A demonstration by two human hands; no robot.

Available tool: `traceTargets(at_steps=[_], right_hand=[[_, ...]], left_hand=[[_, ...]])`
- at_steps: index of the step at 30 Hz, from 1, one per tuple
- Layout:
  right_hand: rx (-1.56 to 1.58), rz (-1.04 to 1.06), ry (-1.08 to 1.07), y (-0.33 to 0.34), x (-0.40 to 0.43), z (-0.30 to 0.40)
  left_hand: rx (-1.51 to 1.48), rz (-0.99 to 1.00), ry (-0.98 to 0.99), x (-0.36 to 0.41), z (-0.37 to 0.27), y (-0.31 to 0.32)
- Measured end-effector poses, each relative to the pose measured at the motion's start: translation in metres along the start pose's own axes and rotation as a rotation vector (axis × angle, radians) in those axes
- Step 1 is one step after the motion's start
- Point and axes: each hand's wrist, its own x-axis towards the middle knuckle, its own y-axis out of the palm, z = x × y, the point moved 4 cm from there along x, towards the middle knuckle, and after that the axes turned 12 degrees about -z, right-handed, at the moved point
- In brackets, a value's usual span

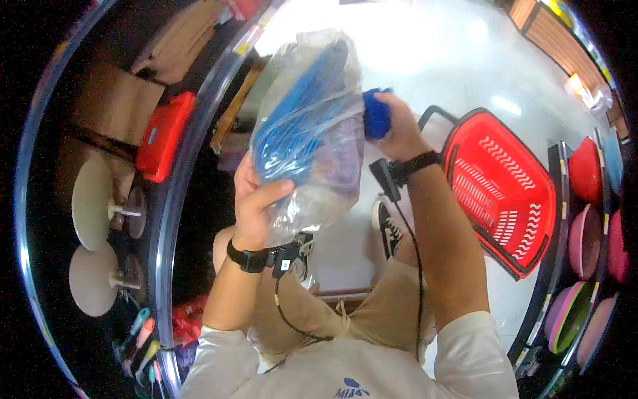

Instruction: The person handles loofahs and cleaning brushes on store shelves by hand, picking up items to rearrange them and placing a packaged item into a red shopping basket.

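Observation:
My left hand (255, 204) grips the lower left side of a clear plastic bag (324, 199), thumb over its front. Inside the bag lie long, bright blue ribbed pieces (299, 119); their exact kind is hard to make out. Something pinkish purple shows through the lower right of the plastic. My right hand (402, 129) is closed around a small dark blue object (377, 115) at the bag's right edge. Fingers and blur hide part of it, and whether it touches the bag cannot be told.
A red plastic shopping basket (503, 192) with black handles stands on the pale floor to the right. Shelves on the left carry a red box (165, 137), cardboard and two pale discs (93, 279). Colourful basins (565, 316) line the right shelf. Cables run from both wristbands.

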Motion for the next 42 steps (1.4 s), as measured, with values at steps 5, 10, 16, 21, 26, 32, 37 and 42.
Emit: traceTargets(at_steps=[5, 10, 16, 21, 26, 32, 37, 42], right_hand=[[0.516, 0.538, 0.192, 0.05, -0.037, -0.002], [0.169, 0.259, -0.212, 0.034, -0.028, 0.012], [0.158, 0.22, -0.152, 0.063, -0.023, 0.02], [-0.226, 0.097, -0.456, 0.059, -0.001, 0.011], [-0.136, 0.08, -0.33, 0.061, 0.01, 0.007], [-0.31, 0.318, -0.537, 0.031, 0.04, -0.007], [0.174, 0.507, -0.222, 0.074, 0.023, -0.014], [-0.067, 0.199, -0.412, 0.083, 0.008, -0.011]], left_hand=[[0.011, 0.038, 0.002, 0.019, 0.015, -0.017], [0.006, -0.09, -0.08, 0.027, 0.047, -0.026], [-0.015, 0.005, -0.261, 0.038, 0.063, -0.027], [0.206, -0.002, -0.171, 0.067, 0.074, -0.014], [0.33, -0.045, -0.05, 0.079, 0.068, -0.01], [0.396, -0.13, 0.08, 0.082, 0.062, -0.008], [0.335, -0.22, 0.091, 0.084, 0.047, -0.022], [0.433, -0.249, 0.135, 0.083, 0.046, -0.028]])
